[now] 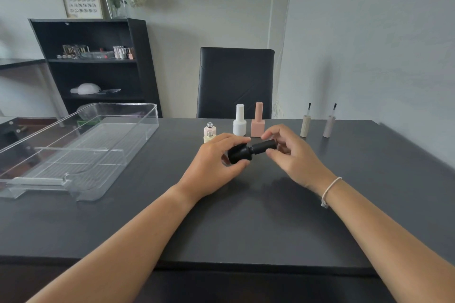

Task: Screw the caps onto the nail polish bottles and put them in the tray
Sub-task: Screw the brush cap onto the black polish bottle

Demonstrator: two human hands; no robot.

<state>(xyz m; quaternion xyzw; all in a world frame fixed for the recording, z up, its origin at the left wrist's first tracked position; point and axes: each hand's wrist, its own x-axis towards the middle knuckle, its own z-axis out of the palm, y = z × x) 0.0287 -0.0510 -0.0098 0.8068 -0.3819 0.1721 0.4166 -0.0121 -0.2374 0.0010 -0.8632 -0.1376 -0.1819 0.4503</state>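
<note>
A black nail polish bottle lies sideways above the table, its body gripped by my left hand. Its black cap sits on the neck, pinched by the fingers of my right hand. Behind my hands stand a capped white bottle and a capped pink bottle. Two uncapped bottles, a pink one and a pale yellow one, stand to their left. Two brush caps, beige and taupe, stand upright at the right. The clear tray lies at the left with nothing in it.
The dark table ends at a front edge near me. A black chair stands behind the table. A black shelf unit with small items is at the back left.
</note>
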